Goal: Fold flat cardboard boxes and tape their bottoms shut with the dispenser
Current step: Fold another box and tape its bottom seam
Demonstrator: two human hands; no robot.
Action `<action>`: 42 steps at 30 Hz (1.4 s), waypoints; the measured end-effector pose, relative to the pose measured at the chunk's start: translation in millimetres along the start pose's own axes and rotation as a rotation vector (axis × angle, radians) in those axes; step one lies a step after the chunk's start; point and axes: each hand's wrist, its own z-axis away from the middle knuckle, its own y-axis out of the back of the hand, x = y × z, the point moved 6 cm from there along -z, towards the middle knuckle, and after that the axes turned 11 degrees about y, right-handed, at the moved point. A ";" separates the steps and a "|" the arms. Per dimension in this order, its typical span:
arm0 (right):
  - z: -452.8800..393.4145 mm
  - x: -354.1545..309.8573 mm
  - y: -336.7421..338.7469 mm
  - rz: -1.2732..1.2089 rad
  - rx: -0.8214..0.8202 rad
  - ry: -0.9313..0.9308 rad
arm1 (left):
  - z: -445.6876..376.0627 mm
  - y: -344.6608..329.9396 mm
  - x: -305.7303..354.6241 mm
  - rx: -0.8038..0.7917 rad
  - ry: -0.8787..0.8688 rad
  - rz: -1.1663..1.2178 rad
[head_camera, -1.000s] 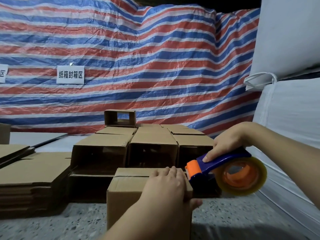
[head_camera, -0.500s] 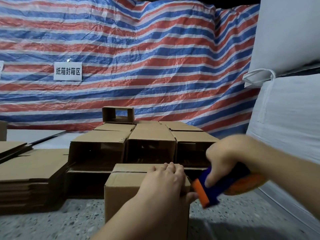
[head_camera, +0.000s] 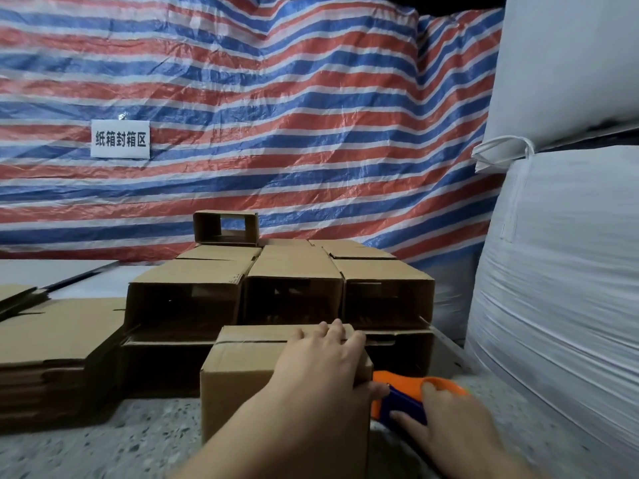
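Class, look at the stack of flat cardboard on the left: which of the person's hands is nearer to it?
Left. The left hand rests on the front box, beside the flat cardboard stack. The right hand grips the tape dispenser beyond the box's far side.

Speckled grey terrazzo floor (head_camera: 103, 444) is carrying it all — one folded cardboard box (head_camera: 238, 382) standing up front, rows of open-ended boxes (head_camera: 290, 288) stacked right behind it, flat cardboard sheets (head_camera: 52, 344) piled on the left, and big white sacks (head_camera: 560, 271) on the right.
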 end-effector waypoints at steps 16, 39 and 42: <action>-17.3 -54.1 47.7 -1.434 -0.133 -0.239 | -2.1 3.0 1.8 0.025 -0.004 -0.003; 28.5 -99.5 26.0 -1.413 0.199 0.160 | 13.6 28.0 -16.1 0.092 0.020 0.680; 26.6 -97.3 11.4 -1.326 0.119 0.086 | 7.6 35.1 -30.5 0.143 0.088 0.873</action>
